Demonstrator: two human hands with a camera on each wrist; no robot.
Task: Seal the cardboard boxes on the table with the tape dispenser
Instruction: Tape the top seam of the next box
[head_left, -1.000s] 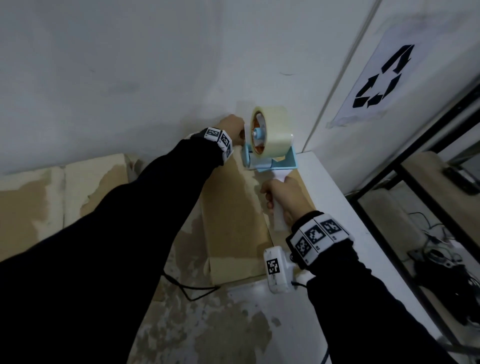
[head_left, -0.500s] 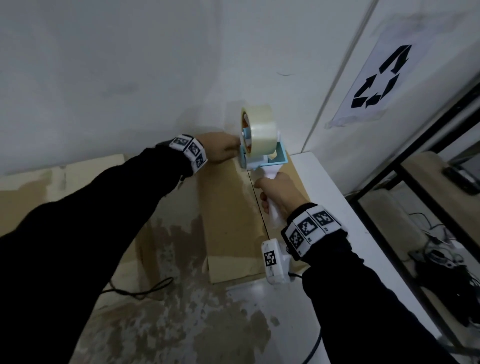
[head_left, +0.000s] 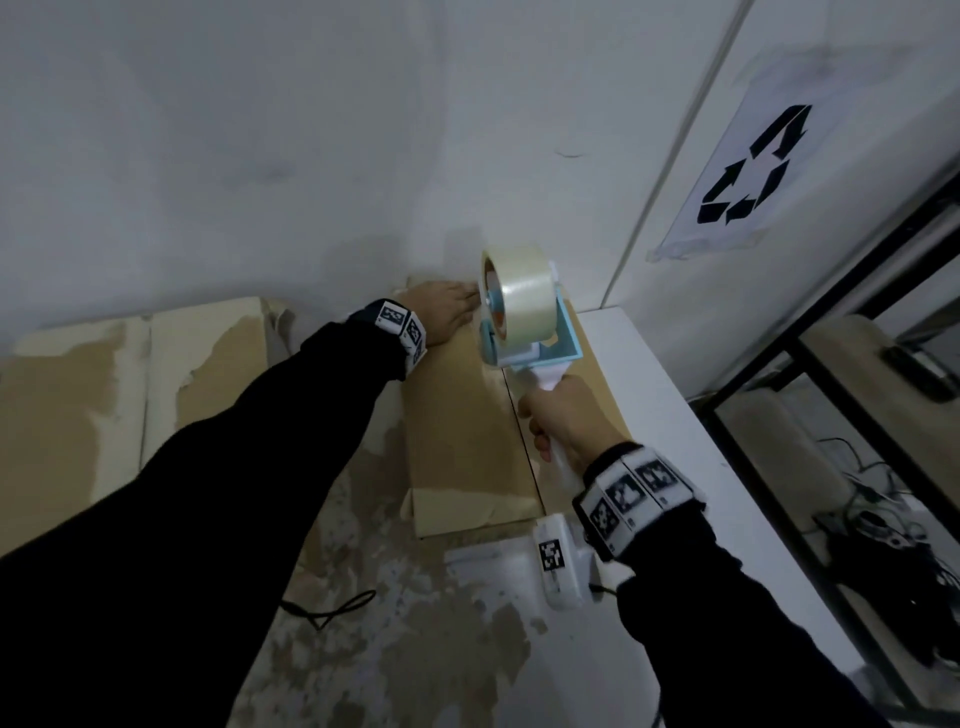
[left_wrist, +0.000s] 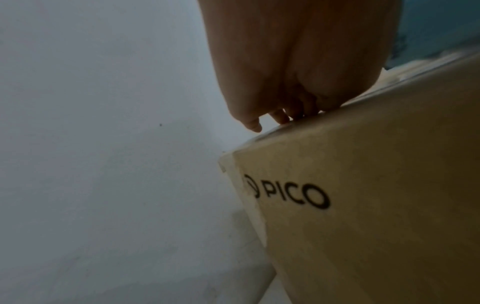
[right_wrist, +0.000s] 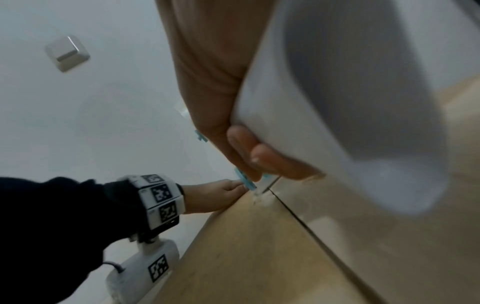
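Tape dispenser (head_left: 524, 317) first: I see it standing at the far end of the cardboard box (head_left: 457, 415), its blue frame down on the box top right at the centre seam (head_left: 524, 436) between the two flaps. The roll of clear tape (head_left: 522, 296) sits upright in the frame, and the white handle slopes back toward me. My right hand (head_left: 563, 423) is wrapped around that handle, fingers curled tight on it; the right wrist view shows the fingertips (right_wrist: 259, 156) folded against the white plastic, with the blue edge of the frame just past them, close above the seam.

My left hand (head_left: 441, 306) lies flat on the far left part of the box top, just beside the dispenser, fingers straight and pressing down on the flap. In the left wrist view the fingertips (left_wrist: 280, 117) reach the box's far edge, and the side below them carries the printed word PICO (left_wrist: 293, 195).

The box sits on the white bench (head_left: 670, 415), near its right-hand edge and up against the pale wall (head_left: 260, 130). To the left lies another cardboard piece (head_left: 130, 384), its surface torn and patchy. The bench surface nearer to me is scuffed and blotched. A sheet with a recycling symbol (head_left: 748, 166) is stuck to the wall on the right.
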